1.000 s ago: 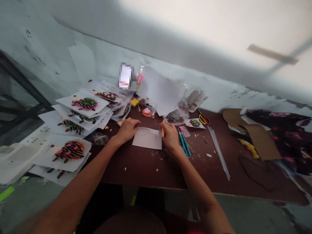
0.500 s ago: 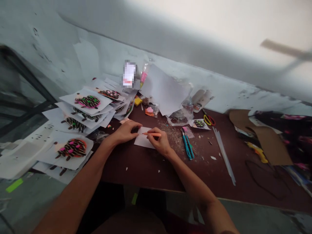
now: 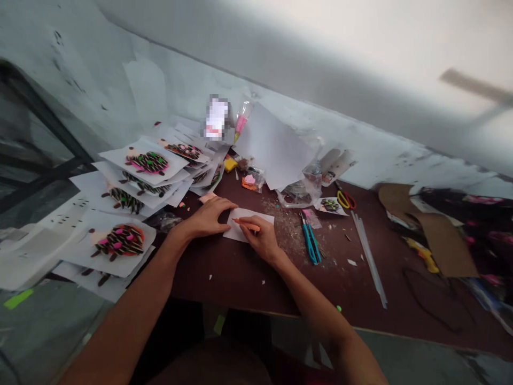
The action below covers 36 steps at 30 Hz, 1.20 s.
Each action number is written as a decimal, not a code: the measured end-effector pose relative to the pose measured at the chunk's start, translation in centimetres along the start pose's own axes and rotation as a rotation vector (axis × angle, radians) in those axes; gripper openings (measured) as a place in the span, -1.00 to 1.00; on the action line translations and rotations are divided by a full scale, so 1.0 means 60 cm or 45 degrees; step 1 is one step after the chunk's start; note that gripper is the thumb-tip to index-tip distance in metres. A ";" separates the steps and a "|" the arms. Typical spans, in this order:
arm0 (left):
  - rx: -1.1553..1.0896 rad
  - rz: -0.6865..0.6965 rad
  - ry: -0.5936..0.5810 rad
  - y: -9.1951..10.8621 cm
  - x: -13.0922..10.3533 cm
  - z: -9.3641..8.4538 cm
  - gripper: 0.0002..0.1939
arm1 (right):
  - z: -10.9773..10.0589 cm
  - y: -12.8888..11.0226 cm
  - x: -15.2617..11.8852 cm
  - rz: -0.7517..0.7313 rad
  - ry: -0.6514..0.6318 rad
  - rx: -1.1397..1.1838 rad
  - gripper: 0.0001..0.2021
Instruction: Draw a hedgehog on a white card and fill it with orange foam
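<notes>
A small sheet of white paper (image 3: 232, 232) lies on the dark brown table in front of me. My right hand (image 3: 260, 238) is closed around an orange pen (image 3: 249, 226), its tip at the paper's left half. At the sheet's left edge rests my left hand (image 3: 209, 218), thumb and forefinger spread apart with the paper's edge between them. Just behind that hand is a pale peach-coloured piece (image 3: 208, 198). Teal-handled cutters (image 3: 311, 240) lie to the right of my right hand, among scraps.
Stacked white cards with hedgehog figures (image 3: 147, 162) fill the left side. Large white sheets (image 3: 272, 144) lean at the wall beside a phone-like screen (image 3: 217, 117). Rightward are scissors (image 3: 345, 199), clear glue sticks (image 3: 368, 259), a yellow glue gun (image 3: 422, 254) and brown cardboard (image 3: 447, 240).
My right hand and the pen have shifted slightly, and the pen now tilts the other way, its tip higher than its body. More of the paper's right side shows. The view has moved slightly.
</notes>
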<state>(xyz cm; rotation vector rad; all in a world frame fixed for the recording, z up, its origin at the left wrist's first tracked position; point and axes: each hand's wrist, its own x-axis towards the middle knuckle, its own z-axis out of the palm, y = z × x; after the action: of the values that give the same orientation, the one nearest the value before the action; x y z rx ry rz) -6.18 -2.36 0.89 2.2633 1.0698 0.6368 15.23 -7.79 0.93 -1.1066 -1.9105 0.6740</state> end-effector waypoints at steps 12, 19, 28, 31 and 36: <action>0.108 -0.038 0.051 0.001 -0.004 0.009 -0.42 | 0.002 0.002 0.002 -0.056 -0.002 -0.040 -0.82; 0.112 -0.023 0.050 -0.006 -0.003 0.016 -0.40 | 0.003 0.001 0.004 -0.053 -0.011 -0.052 -0.82; 0.104 -0.047 0.044 -0.007 -0.004 0.019 -0.40 | 0.000 0.000 0.004 -0.005 -0.012 -0.100 -0.83; 0.108 -0.047 0.046 -0.005 -0.004 0.018 -0.38 | -0.002 -0.001 0.003 0.005 0.000 -0.093 -0.83; 0.111 -0.076 0.030 0.000 -0.004 0.015 -0.37 | -0.007 -0.004 0.000 0.034 0.009 -0.117 -0.84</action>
<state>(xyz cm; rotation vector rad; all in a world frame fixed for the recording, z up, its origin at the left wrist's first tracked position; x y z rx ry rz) -5.76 -2.83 0.17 2.2938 1.1931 0.6046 15.49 -7.88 1.34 -1.1919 -1.9407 0.6007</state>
